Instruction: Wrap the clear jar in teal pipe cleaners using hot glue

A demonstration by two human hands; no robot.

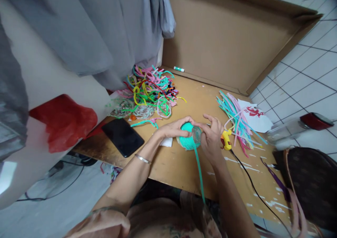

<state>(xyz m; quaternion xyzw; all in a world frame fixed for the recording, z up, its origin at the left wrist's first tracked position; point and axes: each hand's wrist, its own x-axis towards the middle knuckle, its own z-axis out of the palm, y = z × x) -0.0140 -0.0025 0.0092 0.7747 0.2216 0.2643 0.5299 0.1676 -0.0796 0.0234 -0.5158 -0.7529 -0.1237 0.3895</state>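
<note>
Head view is showing the left hand (pixel 175 128) and right hand (pixel 212 137) closing around a small jar (pixel 195 135) on the worktop (pixel 181 164), wrapping soft, light, bendy teal cord (pixel 199 171); gripping the jar's hard sides seems safest.

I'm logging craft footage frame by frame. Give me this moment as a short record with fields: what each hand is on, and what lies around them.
left hand: left hand rests on the teal-wrapped round object
right hand: right hand holds the clear end of the same object
loose end: teal cord trails toward the person
surface: wooden table
left of hands: black phone, tangled pile of coloured cords
right of hands: yellow glue gun, bundle of straight cords
behind: cardboard sheet
</note>
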